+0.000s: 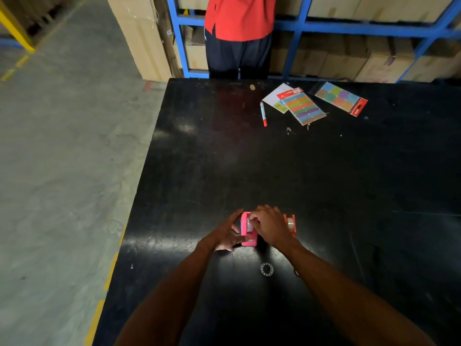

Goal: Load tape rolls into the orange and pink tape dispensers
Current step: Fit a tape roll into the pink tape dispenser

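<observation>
The pink tape dispenser (247,239) stands on the black table (324,171) near its front. My left hand (225,237) grips its left side. My right hand (269,224) covers its top, fingers pinched on the clear tape roll (249,224) sitting in it. Just right of my right hand stands the orange tape dispenser (290,224) with a clear roll inside it, partly hidden by my hand. A small ring-shaped piece (266,269) lies on the table between my forearms.
At the far side lie a red-capped marker (263,113), white paper and two packs of coloured sticky tabs (303,107), (341,98). A person in a red shirt (239,18) stands behind the table before blue racks of cartons. The table's left edge drops to the concrete floor.
</observation>
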Action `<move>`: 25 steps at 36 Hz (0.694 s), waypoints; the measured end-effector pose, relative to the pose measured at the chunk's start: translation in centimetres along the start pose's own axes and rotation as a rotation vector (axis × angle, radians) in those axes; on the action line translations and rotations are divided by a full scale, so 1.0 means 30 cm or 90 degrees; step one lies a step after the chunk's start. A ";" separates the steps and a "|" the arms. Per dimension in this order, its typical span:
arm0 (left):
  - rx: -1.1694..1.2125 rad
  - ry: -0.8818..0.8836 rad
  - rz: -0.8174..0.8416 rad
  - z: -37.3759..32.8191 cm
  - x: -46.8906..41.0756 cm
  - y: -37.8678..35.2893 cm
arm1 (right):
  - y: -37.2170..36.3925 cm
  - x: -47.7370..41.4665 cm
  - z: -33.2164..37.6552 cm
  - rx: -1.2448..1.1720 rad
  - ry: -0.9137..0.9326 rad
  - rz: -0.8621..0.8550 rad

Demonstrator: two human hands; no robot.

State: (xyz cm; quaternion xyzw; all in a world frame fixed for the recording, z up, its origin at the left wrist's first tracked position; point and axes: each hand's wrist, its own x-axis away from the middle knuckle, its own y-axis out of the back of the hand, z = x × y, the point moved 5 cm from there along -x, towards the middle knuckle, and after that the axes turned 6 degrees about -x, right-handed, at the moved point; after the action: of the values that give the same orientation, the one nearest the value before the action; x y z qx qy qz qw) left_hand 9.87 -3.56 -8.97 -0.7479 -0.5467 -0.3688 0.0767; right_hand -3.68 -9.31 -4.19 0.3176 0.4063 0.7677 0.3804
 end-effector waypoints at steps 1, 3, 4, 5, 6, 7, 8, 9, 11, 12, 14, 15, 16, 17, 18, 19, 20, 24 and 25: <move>0.013 0.024 0.004 0.010 -0.003 0.005 | 0.001 0.002 0.004 0.002 0.002 -0.003; 0.033 0.036 0.004 0.016 -0.007 0.008 | 0.004 0.006 0.008 0.005 0.007 -0.008; 0.049 0.034 -0.002 0.013 -0.006 0.006 | 0.006 0.008 0.007 0.004 0.008 -0.008; 0.066 0.029 -0.009 0.009 -0.003 0.001 | 0.008 0.010 0.008 0.002 0.010 -0.009; 0.076 0.029 -0.020 0.010 -0.005 -0.003 | 0.006 0.012 0.007 -0.002 0.010 -0.007; 0.081 0.028 -0.033 0.010 -0.007 -0.010 | 0.005 0.015 0.006 -0.003 0.011 -0.003; 0.083 0.027 -0.044 0.009 -0.008 -0.015 | 0.001 0.019 0.005 0.000 0.013 0.002; 0.083 0.026 -0.053 0.009 -0.010 -0.019 | -0.002 0.022 0.006 0.002 0.017 0.004; 0.084 0.020 -0.060 0.007 -0.013 -0.026 | -0.007 0.036 0.004 0.000 0.023 0.008; 0.082 0.016 -0.060 0.004 -0.014 -0.029 | -0.010 0.044 0.002 -0.002 0.027 0.009; 0.077 0.009 -0.055 0.005 -0.018 -0.034 | -0.015 0.064 0.003 -0.002 0.035 0.010; 0.075 0.003 -0.054 0.008 -0.021 -0.035 | -0.017 0.073 0.005 -0.007 0.038 0.005; 0.074 -0.001 -0.054 0.012 -0.023 -0.035 | -0.020 0.081 0.008 -0.011 0.042 0.001; 0.075 -0.004 -0.056 0.015 -0.025 -0.035 | -0.021 0.089 0.013 -0.011 0.047 -0.001; 0.079 -0.003 -0.058 0.016 -0.025 -0.035 | -0.026 0.098 0.016 -0.009 0.051 0.003; 0.082 -0.004 -0.058 0.014 -0.026 -0.036 | -0.029 0.109 0.021 -0.006 0.059 0.005; 0.086 -0.006 -0.057 0.012 -0.027 -0.037 | -0.033 0.119 0.024 -0.008 0.063 0.010; 0.099 -0.005 -0.048 0.006 -0.025 -0.044 | -0.051 0.161 0.019 -0.036 0.061 0.014; 0.101 -0.005 -0.048 0.004 -0.023 -0.045 | -0.055 0.170 0.020 -0.042 0.057 0.015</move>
State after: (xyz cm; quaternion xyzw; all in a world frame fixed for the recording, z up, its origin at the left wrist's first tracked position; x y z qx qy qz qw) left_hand 8.66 -3.48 -9.89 -0.7199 -0.6020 -0.3242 0.1196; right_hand -5.28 -4.15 -4.42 0.2750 0.3936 0.7986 0.3627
